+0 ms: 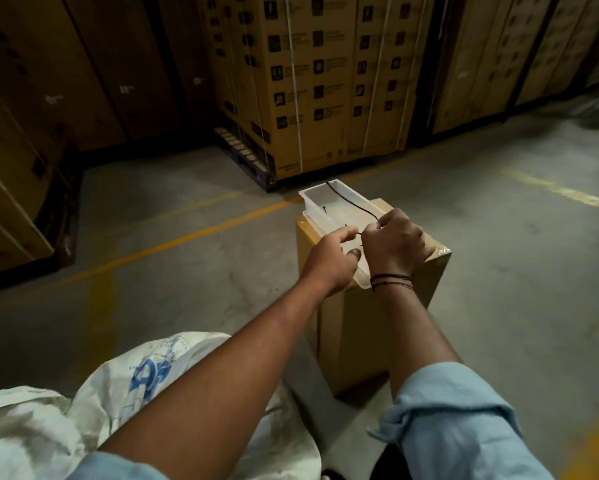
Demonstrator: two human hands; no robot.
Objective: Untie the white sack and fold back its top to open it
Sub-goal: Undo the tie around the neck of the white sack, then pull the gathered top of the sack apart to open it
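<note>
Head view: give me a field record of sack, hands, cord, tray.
white sack: on floor, lower left, no hand on it; tie not visible
cardboard box: upright on floor
white tray: on top of the cardboard box
black cord: runs from the white tray's far rim to the hands
left hand: pinches the black cord above the tray
right hand: grips the black cord

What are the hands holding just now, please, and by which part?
A thin black cord, at its near end: the right hand and left hand pinch it close together above the white tray; its rest trails into the tray.
</note>
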